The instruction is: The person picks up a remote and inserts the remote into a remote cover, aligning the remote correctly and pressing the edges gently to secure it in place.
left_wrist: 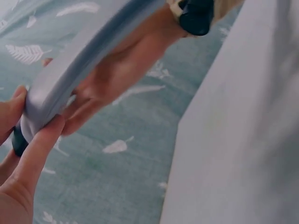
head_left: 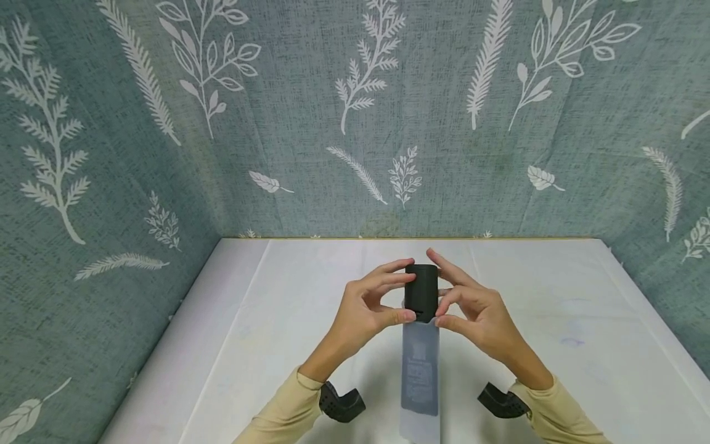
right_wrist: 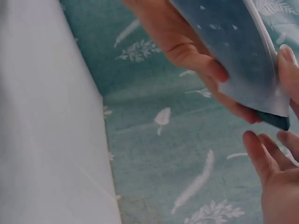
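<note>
A bottle point(head_left: 420, 398) hung above a white table point(head_left: 277, 345), its black cap point(head_left: 423, 290) pointed away from the person. The left hand point(head_left: 363, 305) pinched the cap between thumb and fingers; the right hand point(head_left: 485, 317) appeared to pinch the opposite edge, other fingers spread. Handling the cap looked like the step underway, the next move likely calling for a steady grip. The wrist views caught the bottle's curved sides, which the head view did not.

Left hand point(head_left: 360, 307) grips — right hand point(head_left: 488, 316) facing it, pinching.
</note>
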A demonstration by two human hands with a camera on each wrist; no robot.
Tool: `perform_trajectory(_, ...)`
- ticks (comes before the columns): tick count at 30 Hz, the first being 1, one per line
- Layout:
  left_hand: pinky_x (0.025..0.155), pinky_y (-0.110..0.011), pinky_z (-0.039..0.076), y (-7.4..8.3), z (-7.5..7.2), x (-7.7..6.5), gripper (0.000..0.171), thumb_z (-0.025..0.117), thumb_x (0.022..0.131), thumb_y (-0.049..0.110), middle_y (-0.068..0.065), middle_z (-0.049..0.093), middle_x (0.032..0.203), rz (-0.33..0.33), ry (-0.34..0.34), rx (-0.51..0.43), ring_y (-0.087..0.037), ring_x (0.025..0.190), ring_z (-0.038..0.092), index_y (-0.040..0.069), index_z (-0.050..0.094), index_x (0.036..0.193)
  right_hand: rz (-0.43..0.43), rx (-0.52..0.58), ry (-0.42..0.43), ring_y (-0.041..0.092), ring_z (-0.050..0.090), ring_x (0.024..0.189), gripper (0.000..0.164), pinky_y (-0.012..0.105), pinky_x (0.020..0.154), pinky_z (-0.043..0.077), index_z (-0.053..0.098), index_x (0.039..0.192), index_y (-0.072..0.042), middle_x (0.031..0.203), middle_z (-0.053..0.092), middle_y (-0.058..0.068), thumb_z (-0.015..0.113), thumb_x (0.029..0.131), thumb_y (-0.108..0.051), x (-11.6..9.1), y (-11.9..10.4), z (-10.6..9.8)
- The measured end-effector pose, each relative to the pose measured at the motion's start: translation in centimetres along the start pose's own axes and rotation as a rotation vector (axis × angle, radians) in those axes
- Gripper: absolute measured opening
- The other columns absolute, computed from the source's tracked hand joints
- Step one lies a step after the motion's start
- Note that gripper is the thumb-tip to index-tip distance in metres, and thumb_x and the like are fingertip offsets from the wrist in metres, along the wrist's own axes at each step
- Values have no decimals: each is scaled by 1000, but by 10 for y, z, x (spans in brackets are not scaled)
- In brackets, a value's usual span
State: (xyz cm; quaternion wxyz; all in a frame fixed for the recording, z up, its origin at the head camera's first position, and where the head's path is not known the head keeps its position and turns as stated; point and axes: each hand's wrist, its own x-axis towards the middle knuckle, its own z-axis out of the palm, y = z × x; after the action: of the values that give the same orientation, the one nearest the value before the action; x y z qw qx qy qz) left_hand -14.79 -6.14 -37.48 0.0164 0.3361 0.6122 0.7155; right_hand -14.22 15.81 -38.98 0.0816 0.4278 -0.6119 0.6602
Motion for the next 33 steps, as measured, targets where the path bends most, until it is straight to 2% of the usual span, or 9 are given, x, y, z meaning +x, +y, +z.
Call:
perform_trajectory(3,79,-42,56,0,1,1,54,74,74,-12,-12,45,141,-7,-9,-4,-30,118,55,-7,57,125,-31,-45,-11,35,32,135,11,32,102,42,61,85,1,148,24,30,65,83,10,2,-2,-1)
perform_trajectory(9,76,-43,56,2,6,3,55,74,72,-14,-11,48,139,-4,-8,-10,-30,116,56,-7,59,124,-81,-93,56,32,50,120,10,32,95,48,59,84,4,137,38,34,65,82,12,1,-4,0)
perform_trajectory(16,78,-43,56,-1,7,2,53,75,73,-10,-8,49,139,-45,-16,-30,-29,116,56,-4,60,123,-97,-123,129,30,54,111,16,31,86,53,59,83,2,128,46,33,65,79,16,0,-2,2)
perform_trajectory(20,80,-41,55,-7,4,3,54,73,76,-10,-7,46,142,-52,-8,-29,-29,119,54,-3,57,127,-41,-129,136,29,55,110,10,31,80,56,59,83,3,131,45,31,66,82,11,3,3,1)
perform_trajectory(24,85,-38,54,-14,4,8,56,69,80,-10,-3,38,148,-71,5,16,-27,125,49,-1,52,133,81,-144,162,27,56,115,6,32,85,54,61,85,2,139,43,23,65,85,7,3,6,-2)
perform_trajectory(27,86,-35,54,-16,6,9,57,68,83,-5,1,33,150,-98,16,80,-26,126,47,3,49,136,162,-165,191,26,55,117,9,34,88,52,63,87,0,141,43,17,64,85,8,3,6,-4)
perform_trajectory(31,82,-32,55,-14,10,7,62,71,84,5,9,28,152,-161,18,157,-21,125,46,16,48,140,188,-199,212,25,55,114,13,34,84,54,66,87,-1,140,44,15,66,83,11,2,5,-3)
perform_trajectory(33,81,-31,55,-5,14,6,66,73,83,6,11,25,152,-213,11,161,-20,126,45,17,45,142,176,-214,210,25,55,111,14,33,84,54,67,86,-2,139,43,15,67,81,11,3,5,-2)
